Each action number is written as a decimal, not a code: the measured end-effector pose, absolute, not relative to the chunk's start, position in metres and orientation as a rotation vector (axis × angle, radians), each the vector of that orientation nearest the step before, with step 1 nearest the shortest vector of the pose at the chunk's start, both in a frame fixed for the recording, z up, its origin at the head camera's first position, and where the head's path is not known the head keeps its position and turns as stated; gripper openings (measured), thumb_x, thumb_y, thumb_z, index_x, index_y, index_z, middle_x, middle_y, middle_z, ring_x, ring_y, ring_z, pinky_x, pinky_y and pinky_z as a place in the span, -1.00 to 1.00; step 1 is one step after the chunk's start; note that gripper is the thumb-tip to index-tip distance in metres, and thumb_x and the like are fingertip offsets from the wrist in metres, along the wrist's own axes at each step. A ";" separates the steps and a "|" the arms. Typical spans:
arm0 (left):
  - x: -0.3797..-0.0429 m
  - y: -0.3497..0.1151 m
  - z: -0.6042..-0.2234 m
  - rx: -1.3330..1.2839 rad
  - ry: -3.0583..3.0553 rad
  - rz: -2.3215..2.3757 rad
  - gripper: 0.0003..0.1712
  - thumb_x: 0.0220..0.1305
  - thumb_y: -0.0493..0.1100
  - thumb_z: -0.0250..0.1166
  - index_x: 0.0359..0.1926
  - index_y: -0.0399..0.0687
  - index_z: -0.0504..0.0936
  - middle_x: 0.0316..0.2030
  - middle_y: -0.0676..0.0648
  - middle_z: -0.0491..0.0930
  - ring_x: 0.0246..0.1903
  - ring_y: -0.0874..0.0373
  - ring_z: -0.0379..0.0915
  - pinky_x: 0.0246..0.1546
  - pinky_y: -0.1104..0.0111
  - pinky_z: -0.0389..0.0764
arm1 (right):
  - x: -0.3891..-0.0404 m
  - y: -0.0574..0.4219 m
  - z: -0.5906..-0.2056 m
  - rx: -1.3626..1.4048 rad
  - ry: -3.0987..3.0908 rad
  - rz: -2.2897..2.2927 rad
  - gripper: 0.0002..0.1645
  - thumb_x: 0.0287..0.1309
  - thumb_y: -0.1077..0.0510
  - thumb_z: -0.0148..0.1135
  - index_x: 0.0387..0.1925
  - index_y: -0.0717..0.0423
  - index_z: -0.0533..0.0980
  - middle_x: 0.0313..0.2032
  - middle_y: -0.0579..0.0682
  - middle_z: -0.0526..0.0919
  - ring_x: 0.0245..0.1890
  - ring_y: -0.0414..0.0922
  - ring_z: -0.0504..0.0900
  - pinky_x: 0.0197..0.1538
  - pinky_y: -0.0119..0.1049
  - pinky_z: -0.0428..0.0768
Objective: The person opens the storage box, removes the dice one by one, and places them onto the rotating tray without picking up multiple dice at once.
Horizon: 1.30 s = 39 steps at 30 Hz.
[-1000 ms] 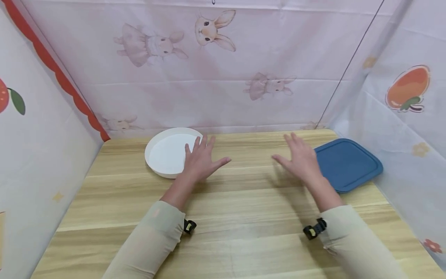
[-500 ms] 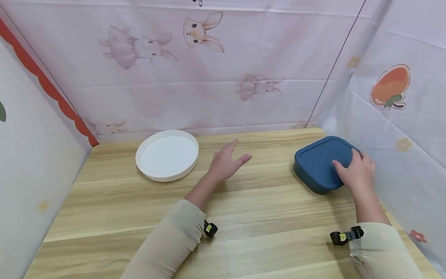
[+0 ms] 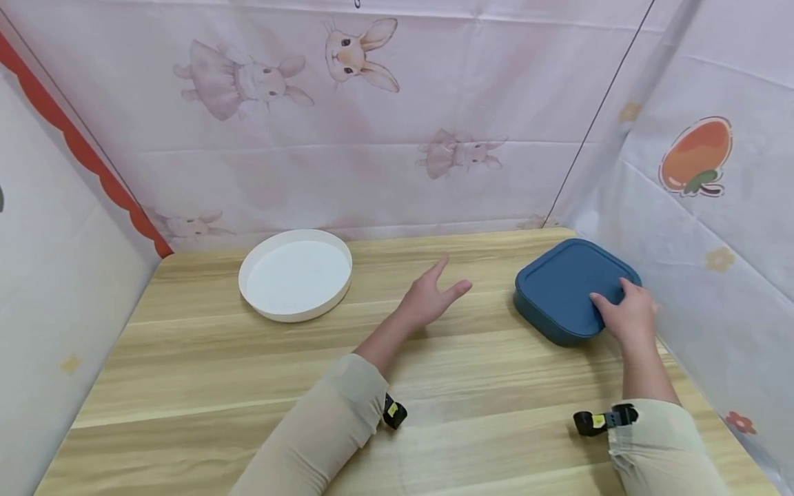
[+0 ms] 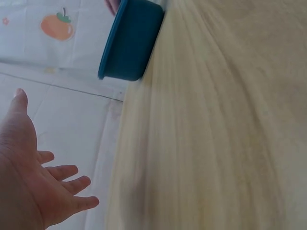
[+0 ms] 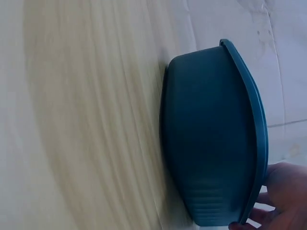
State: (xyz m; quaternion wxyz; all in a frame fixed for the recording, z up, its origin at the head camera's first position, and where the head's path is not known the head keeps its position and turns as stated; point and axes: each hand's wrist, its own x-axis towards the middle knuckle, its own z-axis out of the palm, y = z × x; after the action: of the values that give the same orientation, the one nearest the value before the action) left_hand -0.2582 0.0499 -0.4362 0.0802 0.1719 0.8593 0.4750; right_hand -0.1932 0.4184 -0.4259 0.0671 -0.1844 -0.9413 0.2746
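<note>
On the right of the table stands a dark blue lidded food container, a rounded square box with its lid on. My right hand grips its right edge, with thumb and forefinger on the lid; the other fingertips are hidden in the head view. In the right wrist view, fingers curl at the rim of the container. My left hand hovers above the table to the left of the container, fingers extended and thumb spread, touching nothing. The left wrist view shows that hand with its fingers apart.
A round white shallow tray lies at the back left of the wood-patterned table. Cloth walls printed with rabbits and fruit enclose the back and both sides. The container stands close to the right wall.
My right hand has moved right to the container and taken hold of its edge. The container has shifted slightly left. My left hand has moved right, away from the white tray.
</note>
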 end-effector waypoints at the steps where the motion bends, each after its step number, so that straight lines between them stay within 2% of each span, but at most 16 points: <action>1: -0.258 0.050 -0.437 0.514 2.568 1.419 0.17 0.09 0.68 -0.03 0.56 0.14 0.02 0.50 -0.02 0.14 0.47 -0.03 0.07 0.42 0.00 0.22 | -0.196 0.415 -0.427 -0.525 -2.828 0.850 -0.04 0.41 -0.18 -0.01 0.47 0.42 -0.04 0.38 0.58 0.02 0.37 0.51 -0.01 0.36 0.37 0.08; 6: -0.258 0.052 -0.442 0.506 2.530 1.473 0.13 0.13 0.63 0.01 0.55 0.14 0.06 0.47 -0.06 0.22 0.43 -0.05 0.17 0.37 0.02 0.31 | -0.212 0.395 -0.429 -0.433 -2.788 1.016 -0.12 0.41 -0.10 0.05 0.48 0.35 0.01 0.43 0.49 0.02 0.43 0.43 -0.01 0.40 0.31 0.12; 10: -0.256 0.055 -0.445 0.498 2.464 1.547 0.03 0.22 0.51 0.10 0.54 0.10 0.09 0.44 -0.10 0.27 0.40 -0.07 0.24 0.34 0.05 0.37 | -0.225 0.371 -0.428 -0.398 -2.739 1.234 -0.15 0.39 -0.01 0.12 0.51 0.24 0.03 0.49 0.38 -0.04 0.49 0.33 -0.07 0.45 0.24 0.09; 19: -0.257 0.047 -0.454 0.385 2.295 1.689 -0.05 0.29 0.28 0.24 0.53 0.03 0.10 0.48 -0.12 0.18 0.41 -0.06 0.22 0.27 0.08 0.47 | -0.257 0.312 -0.432 -0.245 -2.681 1.532 -0.22 0.36 0.16 0.18 0.51 0.08 0.11 0.54 0.13 -0.04 0.55 0.11 -0.12 0.49 0.11 0.09; 28: -0.256 0.034 -0.458 0.166 2.299 1.773 -0.07 0.26 0.06 0.36 0.52 -0.09 0.12 0.43 -0.11 0.26 0.40 -0.01 0.21 0.36 0.11 0.35 | -0.286 0.274 -0.441 -0.154 -2.676 1.550 -0.24 0.34 0.14 0.21 0.49 0.01 0.18 0.52 0.09 0.08 0.54 0.06 -0.04 0.48 0.06 0.16; 32: -0.255 0.029 -0.461 0.108 2.286 1.808 -0.15 0.28 0.04 0.35 0.47 -0.11 0.22 0.38 -0.11 0.35 0.36 0.01 0.29 0.34 0.14 0.39 | -0.293 0.264 -0.444 -0.106 -2.694 1.431 -0.25 0.34 0.07 0.23 0.48 0.04 0.20 0.50 0.13 0.14 0.52 0.08 0.05 0.47 0.04 0.19; 34: -0.255 0.027 -0.461 0.113 2.283 1.828 -0.19 0.28 0.04 0.34 0.44 -0.13 0.27 0.33 -0.11 0.41 0.31 0.02 0.35 0.31 0.15 0.42 | -0.296 0.258 -0.445 -0.079 -2.697 1.319 -0.24 0.32 0.03 0.25 0.45 0.11 0.24 0.46 0.18 0.22 0.47 0.12 0.17 0.44 0.05 0.26; 37: -0.255 0.023 -0.462 0.117 2.286 1.852 -0.21 0.27 0.05 0.35 0.42 -0.12 0.31 0.28 -0.11 0.46 0.26 0.03 0.40 0.28 0.15 0.45 | -0.299 0.250 -0.445 -0.104 -2.671 1.180 -0.27 0.26 -0.04 0.30 0.36 0.18 0.36 0.33 0.25 0.37 0.33 0.16 0.39 0.32 0.05 0.43; 39: -0.256 0.021 -0.462 0.103 2.293 1.857 -0.18 0.27 0.08 0.35 0.44 -0.11 0.28 0.31 -0.09 0.43 0.30 0.04 0.36 0.30 0.15 0.43 | -0.301 0.245 -0.444 -0.150 -2.638 1.133 -0.34 0.24 -0.06 0.31 0.26 0.22 0.46 0.22 0.26 0.45 0.20 0.15 0.51 0.22 0.04 0.53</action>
State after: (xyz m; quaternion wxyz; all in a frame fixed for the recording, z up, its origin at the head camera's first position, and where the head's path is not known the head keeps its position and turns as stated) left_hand -0.2555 0.0214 -0.4619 0.0944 0.0347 0.7732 0.6261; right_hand -0.3012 0.2450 -0.4436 0.1332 -0.0516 -0.9094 0.3905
